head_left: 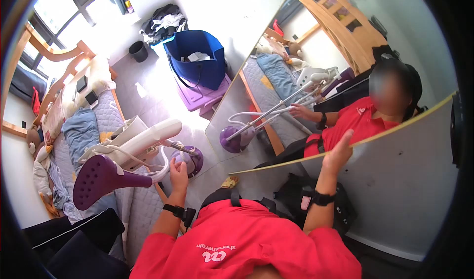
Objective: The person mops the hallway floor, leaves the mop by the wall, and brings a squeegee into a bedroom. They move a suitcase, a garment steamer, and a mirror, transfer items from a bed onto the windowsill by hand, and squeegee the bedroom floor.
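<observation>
My left hand [178, 176] is beside the white hose of a garment steamer, its fingers loosely bent and nothing visible between them. The purple steamer head [98, 182] hangs left of this hand, below a white padded arm [153, 133]. Beyond my fingers is the steamer's purple base [190, 159]. My right hand [337, 153] is raised at the yellowish edge of a large tilted mirror [274, 164], fingers stretched upward. It overlaps that edge; whether it touches is unclear. Both wrists carry black bands. The mirror reflects a person in red and the steamer.
A bed [106, 111] with blue cloth and soft toys lies at left. Farther off are a blue bag [195, 64] on a purple box [197, 96], a dark bin [138, 52] and heaped clothes [165, 22]. A black bag [296, 192] lies by my right arm.
</observation>
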A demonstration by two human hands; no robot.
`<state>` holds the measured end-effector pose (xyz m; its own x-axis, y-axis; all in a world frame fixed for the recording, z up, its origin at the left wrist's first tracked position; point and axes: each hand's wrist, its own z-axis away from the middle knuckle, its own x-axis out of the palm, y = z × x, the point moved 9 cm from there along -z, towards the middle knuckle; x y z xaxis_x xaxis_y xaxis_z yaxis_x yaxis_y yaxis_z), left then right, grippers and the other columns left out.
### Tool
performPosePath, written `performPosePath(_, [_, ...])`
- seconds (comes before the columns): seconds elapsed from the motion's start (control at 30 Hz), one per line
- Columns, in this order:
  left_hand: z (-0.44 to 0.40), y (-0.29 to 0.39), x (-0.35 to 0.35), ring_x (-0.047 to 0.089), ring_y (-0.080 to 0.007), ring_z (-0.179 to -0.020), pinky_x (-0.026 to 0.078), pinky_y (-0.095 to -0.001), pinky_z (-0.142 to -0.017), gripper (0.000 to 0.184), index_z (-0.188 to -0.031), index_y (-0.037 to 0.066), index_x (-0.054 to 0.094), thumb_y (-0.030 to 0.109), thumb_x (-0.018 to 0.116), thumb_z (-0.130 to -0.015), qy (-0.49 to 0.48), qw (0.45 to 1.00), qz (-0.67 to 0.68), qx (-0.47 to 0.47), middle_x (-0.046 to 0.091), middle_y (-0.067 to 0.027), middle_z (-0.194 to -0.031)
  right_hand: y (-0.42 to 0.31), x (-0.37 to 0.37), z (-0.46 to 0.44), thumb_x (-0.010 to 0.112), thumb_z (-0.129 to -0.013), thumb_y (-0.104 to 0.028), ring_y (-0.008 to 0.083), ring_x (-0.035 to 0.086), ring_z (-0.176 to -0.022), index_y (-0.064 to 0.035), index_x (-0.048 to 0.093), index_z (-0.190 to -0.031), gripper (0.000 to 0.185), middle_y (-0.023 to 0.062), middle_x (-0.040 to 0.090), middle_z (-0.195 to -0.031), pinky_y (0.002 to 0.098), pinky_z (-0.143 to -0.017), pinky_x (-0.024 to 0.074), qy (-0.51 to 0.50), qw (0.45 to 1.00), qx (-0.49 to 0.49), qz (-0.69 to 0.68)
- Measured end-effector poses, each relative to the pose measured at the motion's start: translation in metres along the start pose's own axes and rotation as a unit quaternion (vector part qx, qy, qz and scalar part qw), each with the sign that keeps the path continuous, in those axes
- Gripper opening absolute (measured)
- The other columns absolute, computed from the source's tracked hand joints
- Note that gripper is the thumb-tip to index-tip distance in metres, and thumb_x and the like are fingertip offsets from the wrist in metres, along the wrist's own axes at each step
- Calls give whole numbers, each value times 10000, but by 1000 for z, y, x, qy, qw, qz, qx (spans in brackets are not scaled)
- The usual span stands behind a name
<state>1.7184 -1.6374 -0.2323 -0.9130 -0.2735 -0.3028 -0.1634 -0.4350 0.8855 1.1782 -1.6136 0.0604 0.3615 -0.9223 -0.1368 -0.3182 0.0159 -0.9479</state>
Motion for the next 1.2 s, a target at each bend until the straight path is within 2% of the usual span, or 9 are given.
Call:
performPosePath(0.07, [-4, 13, -3, 546, -117, -752, 449, -254, -672, 513, -1279, -9, 362, 196, 548, -847, 16, 1000, 5, 19, 581, -92, -958, 38, -39, -5, 480, -894, -446, 144, 511, -898, 111, 525, -1120, 603, 140, 546, -1150, 270, -829, 396, -20, 993, 90, 76])
performPosePath(0.2, [6, 0, 9, 549, -120, -742, 441, -236, -666, 486, -1256, -16, 389, 188, 547, -844, -70, 995, -3, -75, 580, -77, -923, 30, -94, 5, 449, -879, -523, 58, 299, -571, 62, 382, -1288, 717, -46, 365, -672, 219, -497, 240, 71, 995, 70, 30])
performPosePath(0.33, [17, -46, 15, 556, -117, -805, 452, -238, -599, 471, -1275, 55, 376, 209, 520, -855, -157, 973, -74, -152, 540, -44, -957, 6, -133, 5, 430, -870, -562, 52, 195, -546, 62, 421, -1217, 714, -78, 181, -655, 201, -465, 149, 101, 994, -19, 34])
performPosePath(0.4, [23, -51, 16, 561, -121, -806, 452, -247, -597, 470, -1271, 55, 378, 216, 521, -853, -160, 966, -85, -182, 543, -45, -952, -2, -154, 9, 434, -868, -564, 51, 191, -543, 62, 544, -1112, 681, -78, 177, -642, 198, -464, 149, 120, 992, -38, 28])
performPosePath(0.5, [14, -65, 21, 553, -112, -795, 447, -258, -589, 474, -1266, 44, 379, 221, 522, -851, -149, 971, -84, -169, 543, -61, -944, -21, -175, 14, 424, -880, -547, 61, 186, -454, -135, 206, -565, 563, -53, 205, -526, 216, -428, 200, 41, 993, -109, 13])
performPosePath(0.83, [-17, 96, 12, 525, -329, -997, 441, -373, -831, 617, -1268, -43, 344, 263, 610, -802, 163, 959, -78, 219, 439, -252, -1170, -38, -297, 74, 444, -843, -603, 66, 428, -654, -78, 364, -593, 586, -41, 408, -621, 230, -606, 360, 105, 975, -188, 54])
performPosePath(0.9, [-9, 134, 3, 558, -262, -884, 448, -348, -775, 541, -1183, -56, 421, 262, 625, -797, 305, 856, -255, 330, 513, -194, -1063, -50, -308, 88, 484, -839, -577, 74, 386, -623, -53, 393, -619, 575, -43, 380, -602, 242, -576, 341, 115, 979, -168, 32])
performPosePath(1.1, [-40, 135, 1, 493, -137, -601, 398, -289, -598, 293, -764, -13, 573, 276, 615, -787, 142, 964, 205, 90, 544, -47, -648, -35, -388, 121, 386, -873, -590, 81, 338, -583, -101, 323, -598, 565, -37, 329, -591, 234, -511, 283, 146, 970, -171, 93])
performPosePath(1.2, [-42, 139, -1, 460, -130, -549, 368, -294, -527, 292, -658, 0, 554, 255, 575, -798, 160, 970, 152, 98, 487, -26, -564, -80, -376, 136, 361, -898, -555, 87, 290, -569, -99, 233, -612, 553, -32, 258, -603, 231, -498, 256, 171, 959, -169, 150])
